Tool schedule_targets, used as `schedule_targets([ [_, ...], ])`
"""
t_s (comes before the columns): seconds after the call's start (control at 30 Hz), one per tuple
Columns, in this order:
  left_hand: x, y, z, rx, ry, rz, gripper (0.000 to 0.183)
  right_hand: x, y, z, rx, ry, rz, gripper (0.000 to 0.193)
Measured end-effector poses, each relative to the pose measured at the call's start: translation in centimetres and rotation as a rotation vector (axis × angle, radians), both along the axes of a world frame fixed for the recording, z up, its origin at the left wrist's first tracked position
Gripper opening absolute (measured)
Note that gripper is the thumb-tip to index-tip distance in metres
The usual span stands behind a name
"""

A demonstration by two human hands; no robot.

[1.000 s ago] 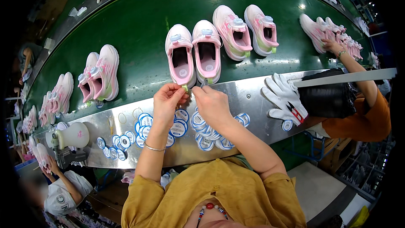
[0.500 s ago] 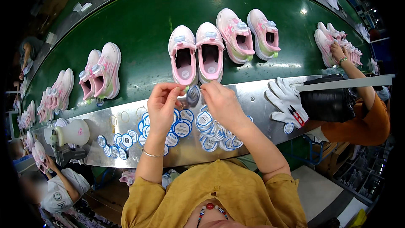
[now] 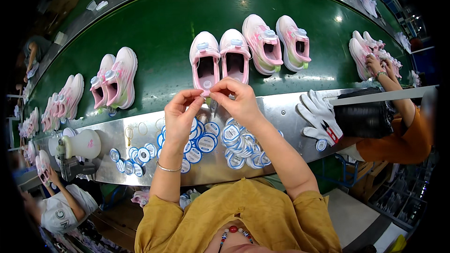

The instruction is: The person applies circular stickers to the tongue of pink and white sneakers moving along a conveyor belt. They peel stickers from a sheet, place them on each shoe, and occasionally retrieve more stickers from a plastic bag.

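Note:
A pink and white shoe (image 3: 205, 49), left of a pair standing heel toward me, is at my fingertips. My left hand (image 3: 182, 107) is closed in a pinch at that shoe's heel tab (image 3: 205, 93). Thumb and finger of my right hand (image 3: 238, 100) pinch together right beside it, touching the heel; what they hold is too small to make out. Below the fingertips a round tag (image 3: 213, 105) hangs, seen nearly edge-on. My right hand partly covers the heel of the pair's other shoe (image 3: 234, 49). Round blue-rimmed tags (image 3: 205, 143) lie in piles below my hands.
Another pair of shoes (image 3: 262, 42) stands to the right, and more pairs (image 3: 119, 77) line the green belt at left. On the metal ledge (image 3: 281, 112) lie a white glove (image 3: 313, 115), red-handled snips (image 3: 332, 132) and a black bundle (image 3: 365, 112). Co-workers handle shoes at both sides.
My right hand has moved left, its fingertips now meeting my left hand's at the shoe heel. The tag between my hands has turned from face-on to nearly edge-on.

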State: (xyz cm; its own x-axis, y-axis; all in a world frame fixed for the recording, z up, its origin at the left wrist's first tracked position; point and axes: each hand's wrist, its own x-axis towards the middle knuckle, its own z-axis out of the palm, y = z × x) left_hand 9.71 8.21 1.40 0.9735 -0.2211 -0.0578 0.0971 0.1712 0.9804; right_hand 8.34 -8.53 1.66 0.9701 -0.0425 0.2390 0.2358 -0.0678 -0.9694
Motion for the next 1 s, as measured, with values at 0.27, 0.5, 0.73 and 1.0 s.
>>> schedule_targets([
  [0.27, 0.1, 0.2, -0.1, -0.007, 0.015, -0.022, 0.014, 0.4, -0.1, 0.0, 0.035, 0.065, 0.048, 0.009],
  [0.5, 0.4, 0.5, -0.2, -0.013, 0.023, -0.036, 0.024, 0.7, -0.1, 0.8, -0.191, -0.002, 0.088, 0.02],
  [0.73, 0.8, 1.2, -0.1, 0.022, 0.03, -0.094, 0.03, 1.3, -0.6, 1.0, -0.289, -0.093, 0.145, 0.023],
  [1.0, 0.9, 1.2, 0.3, 0.069, 0.052, -0.101, 0.029, 1.9, -0.2, 0.2, -0.343, -0.178, 0.222, 0.024],
])
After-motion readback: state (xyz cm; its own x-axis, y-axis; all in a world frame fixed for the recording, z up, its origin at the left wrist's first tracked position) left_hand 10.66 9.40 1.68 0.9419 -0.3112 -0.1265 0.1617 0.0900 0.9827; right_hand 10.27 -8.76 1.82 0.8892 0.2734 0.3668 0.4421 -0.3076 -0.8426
